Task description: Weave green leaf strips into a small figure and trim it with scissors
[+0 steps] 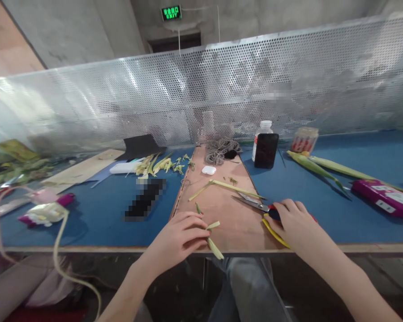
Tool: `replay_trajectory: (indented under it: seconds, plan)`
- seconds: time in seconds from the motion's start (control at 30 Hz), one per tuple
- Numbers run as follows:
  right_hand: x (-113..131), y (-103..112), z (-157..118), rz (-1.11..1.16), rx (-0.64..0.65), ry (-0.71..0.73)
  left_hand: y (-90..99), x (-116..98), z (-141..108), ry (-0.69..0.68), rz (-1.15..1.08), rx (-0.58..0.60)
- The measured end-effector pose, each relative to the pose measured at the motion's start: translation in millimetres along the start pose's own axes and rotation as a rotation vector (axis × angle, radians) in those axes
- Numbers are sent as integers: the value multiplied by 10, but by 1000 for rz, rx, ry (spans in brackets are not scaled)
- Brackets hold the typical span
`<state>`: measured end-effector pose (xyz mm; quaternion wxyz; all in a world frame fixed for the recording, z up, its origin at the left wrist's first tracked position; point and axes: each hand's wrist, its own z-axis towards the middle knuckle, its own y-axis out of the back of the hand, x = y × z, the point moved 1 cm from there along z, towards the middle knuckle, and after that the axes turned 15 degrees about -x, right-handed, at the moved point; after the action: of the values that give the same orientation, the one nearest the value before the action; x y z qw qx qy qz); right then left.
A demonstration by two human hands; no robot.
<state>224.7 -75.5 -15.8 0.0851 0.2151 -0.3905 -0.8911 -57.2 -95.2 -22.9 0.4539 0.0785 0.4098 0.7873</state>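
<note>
My left hand (184,230) is closed over a folded pale green leaf strip (215,248) near the front edge of the wooden board. Two of its ends stick out past my fingertips, and the part under the fingers is hidden. A small dark green tip (198,207) shows beyond the knuckles. My right hand (293,219) has its fingers curled around the handles of a pair of scissors (255,203), whose parted blades point left over the board. Beside that hand lies a yellow-handled tool (274,232), partly covered by it. A thin bent leaf strip (235,187) lies beyond the blades.
A grey cord bundle (218,151) and a white earbud case (208,170) lie farther back. To the right stand a bottle (264,126), a black phone (266,151) and a jar (304,139), near long leaves (317,170) and a purple pack (384,197). Leaf scraps (159,164) lie left.
</note>
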Motion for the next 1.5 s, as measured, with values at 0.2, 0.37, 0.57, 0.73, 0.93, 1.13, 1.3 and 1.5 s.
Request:
replay_trajectory:
  seconds: [0.2,0.37,0.57,0.73,0.93,1.13,1.3,1.5]
  plan:
    - [-148,-39,40,-3,124,116,37,-57,118,46,-47,98]
    - [-149,-22,51,-25,237,68,9,40,94,168,-132,86]
    - [-197,54,21,-34,154,93,41,39,166,672,-412,-250]
    - [-223,145,60,31,188,166,-4,-24,325,1004,-913,-472]
    - [-230,106,114,100,370,-131,-116,-99,407,1096,-1293,-527]
    - [-298,128,120,205,420,-236,-191,-173,391,1069,-1287,-484]
    - [-301,122,127,192,392,-183,-222,-199,397,1099,-1300,-440]
    - [-320,102,123,242,409,-214,-221,-217,388,1117,-1394,-374]
